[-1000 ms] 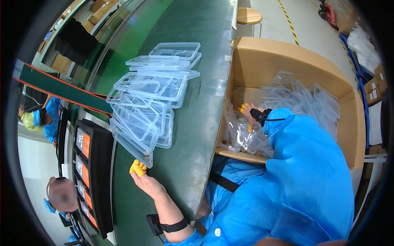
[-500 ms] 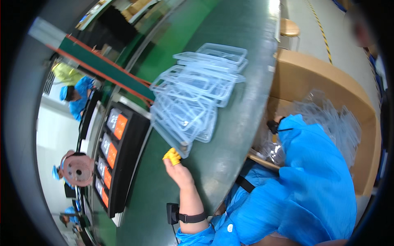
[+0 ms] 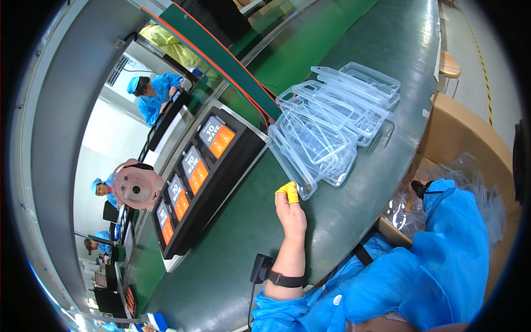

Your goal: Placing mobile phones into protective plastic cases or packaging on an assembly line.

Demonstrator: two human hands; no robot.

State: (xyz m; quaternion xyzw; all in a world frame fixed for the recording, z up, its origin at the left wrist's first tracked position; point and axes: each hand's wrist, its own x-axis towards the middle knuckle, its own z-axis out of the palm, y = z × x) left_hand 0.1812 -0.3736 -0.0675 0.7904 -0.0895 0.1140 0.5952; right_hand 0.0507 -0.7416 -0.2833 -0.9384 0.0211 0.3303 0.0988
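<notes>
My left hand (image 3: 291, 213) rests on the green belt (image 3: 232, 249) with its fingers curled together. Its yellow fingertip covers touch the near corner of a spread pile of clear plastic trays (image 3: 326, 133), and nothing shows inside the fingers. A black wrist strap (image 3: 283, 279) with a cord sits on that forearm. My right hand (image 3: 412, 192) reaches into an open cardboard box (image 3: 459, 127) among clear plastic bags (image 3: 475, 182). My blue sleeve hides most of it, so its grip is hidden.
A black angled rack of small orange-and-grey display panels (image 3: 193, 177) runs along the belt's far side, beside a pink round fixture (image 3: 135, 185). Other people in blue coats (image 3: 157, 94) work beyond it. A wooden stool (image 3: 449, 65) stands by the box.
The view has swung left and toward the display rack. My left hand stays at the trays' near corner. My right hand, whose yellow fingertips showed in the box before, is now mostly hidden.
</notes>
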